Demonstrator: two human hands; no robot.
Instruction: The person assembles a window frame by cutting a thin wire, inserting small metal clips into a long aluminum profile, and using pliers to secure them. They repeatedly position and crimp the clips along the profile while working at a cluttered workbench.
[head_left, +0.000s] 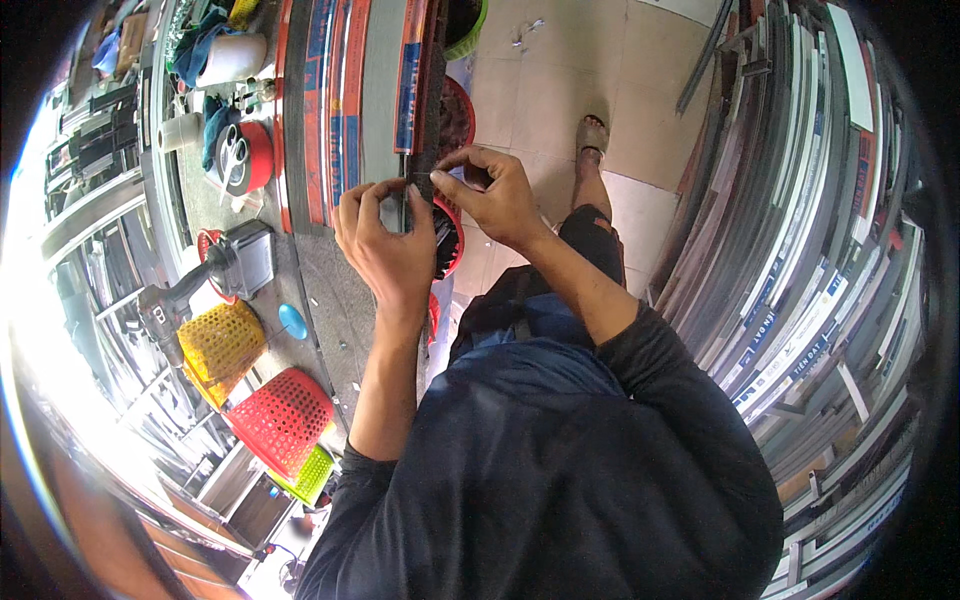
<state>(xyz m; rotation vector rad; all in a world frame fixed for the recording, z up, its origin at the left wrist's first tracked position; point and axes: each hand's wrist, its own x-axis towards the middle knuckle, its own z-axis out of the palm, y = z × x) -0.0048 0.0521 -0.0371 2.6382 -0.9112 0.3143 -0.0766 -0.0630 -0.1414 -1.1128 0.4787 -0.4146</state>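
My left hand [385,245] is at the end of a metal profile [409,85] with blue and orange film, on the workbench. Its thumb and forefinger are curled together in a pinch near a thin dark rod end. Just to the right, my right hand [497,198] also pinches, thumb against forefinger, its tips a little apart from the left hand's. Whatever small or thin thing either hand grips is too fine to make out. A wide grey profile [378,90] runs beside the filmed one, and more orange-and-blue wrapped profiles [335,110] lie to its left.
Scissors [234,152] rest by a red tape roll [258,155] on the bench. Nearer stand a power drill [205,275], a blue oval piece [292,321], a yellow basket [222,345] and a red basket [285,420]. Racked long profiles [790,250] fill the right side.
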